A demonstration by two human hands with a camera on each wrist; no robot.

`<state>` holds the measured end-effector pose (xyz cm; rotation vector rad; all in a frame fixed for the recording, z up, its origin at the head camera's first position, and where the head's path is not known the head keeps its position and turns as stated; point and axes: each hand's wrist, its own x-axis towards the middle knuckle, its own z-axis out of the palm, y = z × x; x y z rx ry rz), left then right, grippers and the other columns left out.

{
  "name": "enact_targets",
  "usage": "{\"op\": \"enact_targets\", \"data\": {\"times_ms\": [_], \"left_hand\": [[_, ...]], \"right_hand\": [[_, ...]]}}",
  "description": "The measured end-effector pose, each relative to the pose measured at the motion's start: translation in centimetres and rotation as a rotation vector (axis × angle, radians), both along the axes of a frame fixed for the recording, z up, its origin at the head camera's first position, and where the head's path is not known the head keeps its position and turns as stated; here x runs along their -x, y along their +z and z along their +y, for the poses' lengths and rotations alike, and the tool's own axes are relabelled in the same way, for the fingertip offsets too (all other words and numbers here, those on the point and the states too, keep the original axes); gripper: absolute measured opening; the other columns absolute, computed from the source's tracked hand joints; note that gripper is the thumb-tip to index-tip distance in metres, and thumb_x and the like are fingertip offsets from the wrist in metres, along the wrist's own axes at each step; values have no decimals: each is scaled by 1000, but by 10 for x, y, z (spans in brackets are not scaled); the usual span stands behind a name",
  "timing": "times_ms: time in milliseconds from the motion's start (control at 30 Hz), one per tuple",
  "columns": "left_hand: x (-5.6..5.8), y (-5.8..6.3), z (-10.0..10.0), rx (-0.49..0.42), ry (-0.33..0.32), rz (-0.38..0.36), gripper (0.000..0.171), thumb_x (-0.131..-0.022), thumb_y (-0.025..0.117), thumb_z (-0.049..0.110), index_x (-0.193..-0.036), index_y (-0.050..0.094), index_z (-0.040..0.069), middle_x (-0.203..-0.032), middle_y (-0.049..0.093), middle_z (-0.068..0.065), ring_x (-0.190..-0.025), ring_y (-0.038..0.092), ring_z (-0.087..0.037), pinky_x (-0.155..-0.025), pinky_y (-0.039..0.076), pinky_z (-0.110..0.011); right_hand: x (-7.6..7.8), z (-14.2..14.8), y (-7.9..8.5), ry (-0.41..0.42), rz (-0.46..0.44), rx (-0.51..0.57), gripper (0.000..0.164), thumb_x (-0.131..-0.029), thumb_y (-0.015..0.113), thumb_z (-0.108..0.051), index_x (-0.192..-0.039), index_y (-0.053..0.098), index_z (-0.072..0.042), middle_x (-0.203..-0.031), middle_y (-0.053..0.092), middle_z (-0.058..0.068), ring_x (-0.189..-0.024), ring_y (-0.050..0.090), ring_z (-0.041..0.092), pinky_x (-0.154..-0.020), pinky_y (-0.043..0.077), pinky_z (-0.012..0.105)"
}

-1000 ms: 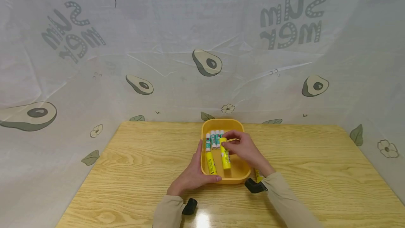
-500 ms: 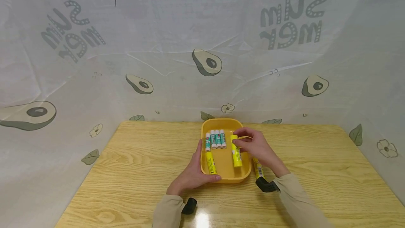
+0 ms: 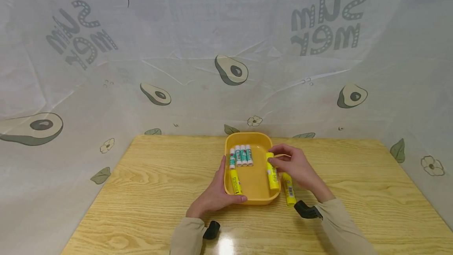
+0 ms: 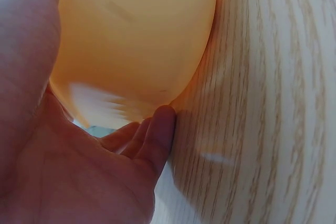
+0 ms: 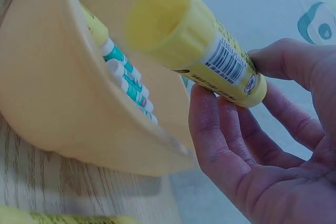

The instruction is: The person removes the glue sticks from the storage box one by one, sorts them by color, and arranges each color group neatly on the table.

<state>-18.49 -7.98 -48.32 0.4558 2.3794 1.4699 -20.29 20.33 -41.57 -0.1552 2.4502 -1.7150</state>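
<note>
An orange-yellow plastic bin [image 3: 255,180] sits on the table, my left hand [image 3: 214,196] gripping its near left corner, thumb along the front rim and fingers against the left wall. With thumb and fingertips, my right hand [image 3: 297,168] pinches a yellow glue stick [image 3: 272,171] over the bin's right rim. The right wrist view shows its hollow end and barcode label [image 5: 226,60]. Inside the bin, several small white-and-teal glue sticks [image 3: 243,156] lie side by side at the far left. Another yellow glue stick [image 3: 236,182] lies nearer, along the left wall.
Close outside the bin's right wall, a yellow glue stick [image 3: 289,190] lies on the wooden table [image 3: 159,180]. A white cloth [image 3: 191,89] printed with avocados hangs behind the table and at both sides.
My right hand has moved right with the yellow glue stick, from over the bin's middle to its right rim. The glue stick on the table has come into fuller view. My left hand stays put.
</note>
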Motion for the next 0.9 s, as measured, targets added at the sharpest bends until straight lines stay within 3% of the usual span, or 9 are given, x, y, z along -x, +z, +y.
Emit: {"op": "enact_targets", "data": {"times_ms": [367,667,900], "left_hand": [[0,-1,-1,1,-1,7,140,-73,90,51,-163,-15,34,-173,5,-9,-159,12,-32,-126,19,-60],[-1,-1,-1,7,-2,7,140,-73,90,52,-163,-16,33,-173,4,-9,-159,11,-33,-125,19,-61],[-1,0,-1,4,-2,9,140,-74,90,51,-163,-16,33,-173,4,-8,-159,12,-32,-126,19,-59]], "right_hand": [[-10,18,-2,0,24,-18,44,-99,70,-22,-134,57,0,-129,60,22,-107,69,26,-82,62,32],[-18,32,-4,-24,36,-20,41,-98,71,-21,-131,59,0,-128,60,23,-100,70,16,-82,63,35],[-21,42,-9,-36,34,-33,44,-98,71,-22,-133,58,1,-129,60,23,-100,69,13,-80,62,31]]}}
